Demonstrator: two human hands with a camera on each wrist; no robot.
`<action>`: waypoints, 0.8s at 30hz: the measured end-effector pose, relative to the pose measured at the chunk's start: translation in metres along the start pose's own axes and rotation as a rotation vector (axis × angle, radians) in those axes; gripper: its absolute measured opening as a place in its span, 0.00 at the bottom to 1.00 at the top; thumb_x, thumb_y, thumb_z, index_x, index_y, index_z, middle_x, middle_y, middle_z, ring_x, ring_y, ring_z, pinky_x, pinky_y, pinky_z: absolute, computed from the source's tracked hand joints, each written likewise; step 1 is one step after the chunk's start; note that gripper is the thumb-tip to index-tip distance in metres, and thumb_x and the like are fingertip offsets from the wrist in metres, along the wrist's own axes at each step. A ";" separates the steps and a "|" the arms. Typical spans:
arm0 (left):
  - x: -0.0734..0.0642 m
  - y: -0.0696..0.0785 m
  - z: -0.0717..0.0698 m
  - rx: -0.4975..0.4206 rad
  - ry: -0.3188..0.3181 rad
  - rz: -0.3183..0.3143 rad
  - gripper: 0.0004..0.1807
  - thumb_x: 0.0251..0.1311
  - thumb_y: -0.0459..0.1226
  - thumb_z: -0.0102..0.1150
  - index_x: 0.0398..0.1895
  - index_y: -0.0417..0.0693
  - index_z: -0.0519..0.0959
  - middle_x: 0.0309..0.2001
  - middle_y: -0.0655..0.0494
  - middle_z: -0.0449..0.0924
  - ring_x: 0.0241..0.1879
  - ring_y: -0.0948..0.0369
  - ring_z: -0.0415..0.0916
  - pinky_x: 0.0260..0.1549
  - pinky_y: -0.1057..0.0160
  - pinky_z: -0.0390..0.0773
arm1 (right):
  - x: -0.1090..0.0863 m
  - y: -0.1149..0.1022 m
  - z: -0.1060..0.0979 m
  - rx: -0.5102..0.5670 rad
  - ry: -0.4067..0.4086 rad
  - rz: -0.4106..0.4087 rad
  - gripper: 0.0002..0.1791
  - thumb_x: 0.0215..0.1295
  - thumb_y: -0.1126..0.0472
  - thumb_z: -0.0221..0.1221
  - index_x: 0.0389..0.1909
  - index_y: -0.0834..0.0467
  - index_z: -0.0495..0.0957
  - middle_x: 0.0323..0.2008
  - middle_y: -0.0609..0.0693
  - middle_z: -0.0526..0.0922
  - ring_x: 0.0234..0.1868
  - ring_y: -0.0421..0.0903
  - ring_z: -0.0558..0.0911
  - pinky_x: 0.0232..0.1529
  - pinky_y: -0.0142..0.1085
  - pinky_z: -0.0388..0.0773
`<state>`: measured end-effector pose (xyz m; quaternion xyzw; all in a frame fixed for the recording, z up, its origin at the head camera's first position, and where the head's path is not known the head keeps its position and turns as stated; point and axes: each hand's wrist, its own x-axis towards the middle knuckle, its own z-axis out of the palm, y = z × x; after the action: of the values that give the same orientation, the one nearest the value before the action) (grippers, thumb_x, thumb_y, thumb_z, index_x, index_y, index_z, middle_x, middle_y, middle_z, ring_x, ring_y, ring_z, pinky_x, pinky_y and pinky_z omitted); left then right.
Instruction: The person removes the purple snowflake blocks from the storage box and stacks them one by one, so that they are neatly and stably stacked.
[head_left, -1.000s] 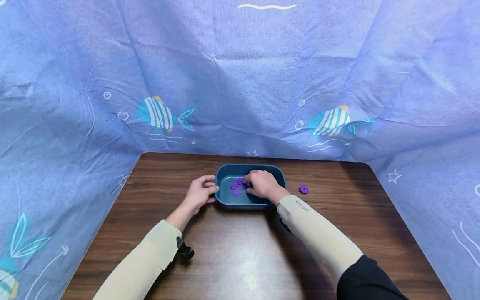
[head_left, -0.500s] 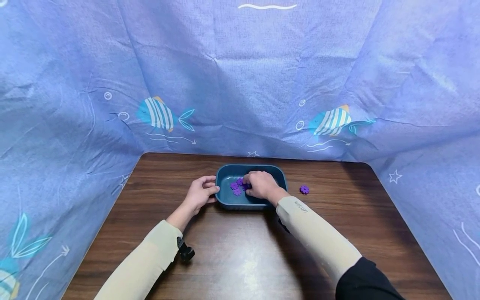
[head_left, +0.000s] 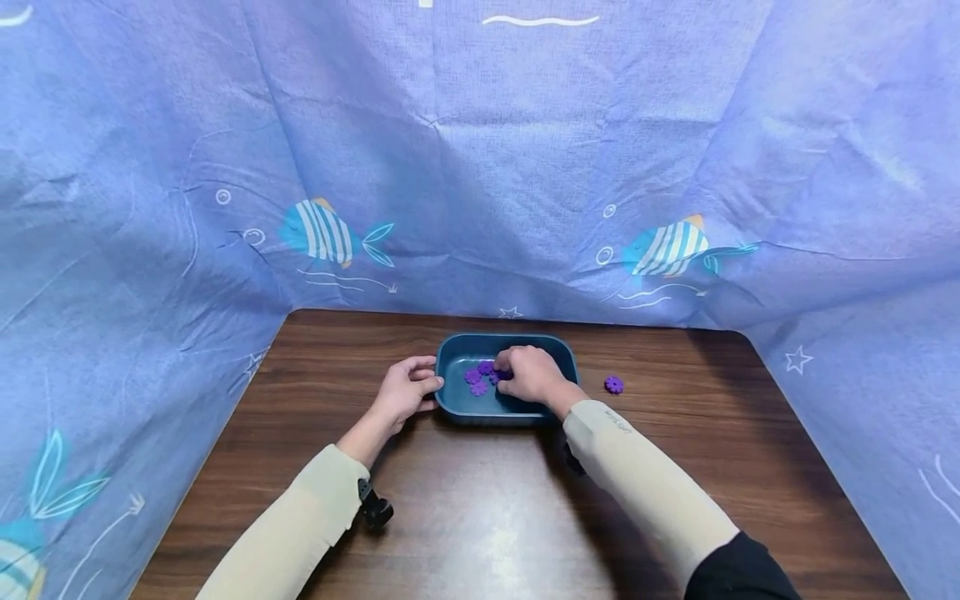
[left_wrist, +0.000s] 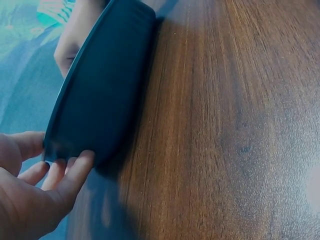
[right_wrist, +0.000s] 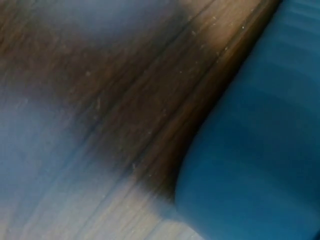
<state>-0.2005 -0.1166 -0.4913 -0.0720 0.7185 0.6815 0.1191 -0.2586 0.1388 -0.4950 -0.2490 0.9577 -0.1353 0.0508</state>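
A dark blue-green rectangular tub (head_left: 465, 412) stands on the table, with several small purple flower-shaped pieces (head_left: 478, 388) lying in it. My left hand (head_left: 401, 392) grips the tub's left end; in the left wrist view the thumb (left_wrist: 31, 144) is at the rim and the other fingers (left_wrist: 75, 172) are against the outer wall. Inside the tub, my right hand (head_left: 531, 375) reaches down with curled fingers, thumb and forefinger at either side of a purple piece (head_left: 497, 377). The right wrist view shows only the tub's outer wall (right_wrist: 260, 150) and tabletop, not the fingers.
One more purple flower-shaped piece (head_left: 614, 384) lies on the wooden table (head_left: 480, 500), to the right of the tub. A blue cloth (head_left: 480, 208) printed with fish hangs behind the table and along both sides.
The head view has shifted slightly, so everything appears a little lower and further right. Both hands keep nearly the same places at the tub.
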 end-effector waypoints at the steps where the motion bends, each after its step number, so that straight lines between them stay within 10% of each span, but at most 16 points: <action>1: 0.001 0.000 0.000 -0.002 -0.001 0.000 0.27 0.68 0.28 0.62 0.69 0.39 0.72 0.50 0.41 0.79 0.46 0.51 0.83 0.41 0.51 0.89 | -0.001 0.001 -0.001 0.015 0.003 -0.001 0.17 0.61 0.54 0.71 0.50 0.52 0.87 0.47 0.48 0.89 0.48 0.45 0.84 0.55 0.45 0.82; 24: 0.001 -0.002 0.001 -0.025 0.005 -0.014 0.25 0.68 0.28 0.62 0.68 0.39 0.74 0.50 0.42 0.79 0.44 0.54 0.82 0.43 0.50 0.89 | -0.025 0.022 -0.020 0.192 0.101 -0.102 0.16 0.60 0.58 0.71 0.49 0.56 0.88 0.44 0.49 0.86 0.45 0.45 0.84 0.49 0.43 0.84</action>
<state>-0.2005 -0.1157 -0.4930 -0.0804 0.7098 0.6893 0.1212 -0.2502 0.1739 -0.4808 -0.2845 0.9276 -0.2412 0.0193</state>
